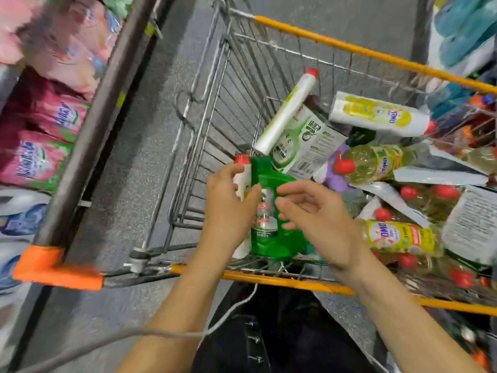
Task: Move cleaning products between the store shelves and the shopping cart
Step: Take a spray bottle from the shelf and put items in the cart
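Note:
I look down into a wire shopping cart (295, 282) with an orange rim. My left hand (228, 203) grips a white bottle with a red cap (242, 168) at the cart's near left side. Right beside it stands a green jug (269, 238), and my right hand (314, 214) hovers at the jug's handle with fingers loosely curled, holding nothing that I can see. Further in lie a tall white bottle (287, 111), a white and green box (309, 146) and several yellow OMO bottles (398, 236).
Store shelves on the left hold pink detergent bags (40, 160) behind a metal shelf post (102, 117) with an orange corner (53, 267). Grey floor shows between shelf and cart. More goods sit at the upper right (462, 36). A white cable (228, 310) hangs by my legs.

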`<state>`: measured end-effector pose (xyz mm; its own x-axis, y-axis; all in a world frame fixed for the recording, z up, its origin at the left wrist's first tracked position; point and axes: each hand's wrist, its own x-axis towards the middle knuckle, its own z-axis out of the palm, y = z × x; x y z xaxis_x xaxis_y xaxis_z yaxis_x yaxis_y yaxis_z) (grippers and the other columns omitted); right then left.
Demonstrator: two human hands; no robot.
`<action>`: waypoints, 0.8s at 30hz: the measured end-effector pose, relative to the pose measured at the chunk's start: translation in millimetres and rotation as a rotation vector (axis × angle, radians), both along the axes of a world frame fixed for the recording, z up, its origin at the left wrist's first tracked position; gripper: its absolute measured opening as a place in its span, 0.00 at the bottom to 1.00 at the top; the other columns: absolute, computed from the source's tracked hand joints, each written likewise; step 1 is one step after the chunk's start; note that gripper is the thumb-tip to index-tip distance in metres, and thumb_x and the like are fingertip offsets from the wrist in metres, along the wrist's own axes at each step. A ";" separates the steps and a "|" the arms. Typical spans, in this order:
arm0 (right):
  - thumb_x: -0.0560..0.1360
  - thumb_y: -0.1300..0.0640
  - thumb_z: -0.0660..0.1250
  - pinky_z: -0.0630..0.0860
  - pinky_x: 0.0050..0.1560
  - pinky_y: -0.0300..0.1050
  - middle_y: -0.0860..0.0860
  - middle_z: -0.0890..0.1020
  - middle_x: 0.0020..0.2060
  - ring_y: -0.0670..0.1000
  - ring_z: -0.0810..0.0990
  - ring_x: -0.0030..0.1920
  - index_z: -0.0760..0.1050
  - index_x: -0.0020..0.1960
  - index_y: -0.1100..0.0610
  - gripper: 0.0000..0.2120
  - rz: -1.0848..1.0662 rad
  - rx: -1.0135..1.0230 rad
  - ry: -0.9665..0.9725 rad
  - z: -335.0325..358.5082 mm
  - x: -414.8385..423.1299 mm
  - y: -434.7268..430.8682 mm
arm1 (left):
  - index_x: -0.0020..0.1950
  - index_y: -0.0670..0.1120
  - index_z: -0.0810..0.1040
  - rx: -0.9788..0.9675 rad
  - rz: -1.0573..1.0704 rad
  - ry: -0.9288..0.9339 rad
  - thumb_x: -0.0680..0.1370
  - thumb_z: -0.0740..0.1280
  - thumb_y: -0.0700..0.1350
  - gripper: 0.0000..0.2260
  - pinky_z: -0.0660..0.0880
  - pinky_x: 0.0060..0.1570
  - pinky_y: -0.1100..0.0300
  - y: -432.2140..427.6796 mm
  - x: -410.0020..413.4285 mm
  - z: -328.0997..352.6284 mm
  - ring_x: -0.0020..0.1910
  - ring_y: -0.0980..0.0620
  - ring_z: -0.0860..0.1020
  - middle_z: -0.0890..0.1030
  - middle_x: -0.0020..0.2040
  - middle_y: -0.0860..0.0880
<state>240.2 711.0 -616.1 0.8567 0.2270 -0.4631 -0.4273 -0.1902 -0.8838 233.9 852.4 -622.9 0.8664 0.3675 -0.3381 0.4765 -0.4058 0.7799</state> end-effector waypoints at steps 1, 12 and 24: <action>0.77 0.61 0.68 0.80 0.49 0.50 0.55 0.81 0.47 0.54 0.81 0.48 0.77 0.50 0.50 0.07 0.033 -0.022 0.022 -11.4 2.7 5.4 | 0.66 0.44 0.70 0.076 0.004 0.011 0.77 0.67 0.39 0.18 0.71 0.55 0.62 0.7 -1.6 -5.6 0.56 0.50 0.73 0.70 0.63 0.46; 0.75 0.63 0.69 0.76 0.59 0.53 0.47 0.76 0.49 0.53 0.77 0.55 0.64 0.70 0.56 0.26 0.231 -0.172 0.210 -100.6 26.7 50.2 | 0.70 0.37 0.62 0.147 -0.139 0.440 0.78 0.60 0.34 0.20 0.69 0.55 0.52 -5.5 -6.9 -62.4 0.62 0.40 0.68 0.66 0.65 0.39; 0.70 0.53 0.73 0.72 0.56 0.54 0.59 0.72 0.55 0.60 0.71 0.58 0.68 0.59 0.62 0.24 0.236 -0.481 -0.023 -114.9 18.9 79.3 | 0.62 0.40 0.71 0.039 -0.007 0.323 0.76 0.57 0.32 0.15 0.73 0.55 0.48 6.9 -7.4 -67.4 0.55 0.42 0.75 0.76 0.57 0.40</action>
<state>259.1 790.3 -730.9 0.8191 0.1815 -0.5442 -0.3058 -0.6645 -0.6819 226.5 859.3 -690.3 0.7194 0.3797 -0.5816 0.6936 -0.4366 0.5729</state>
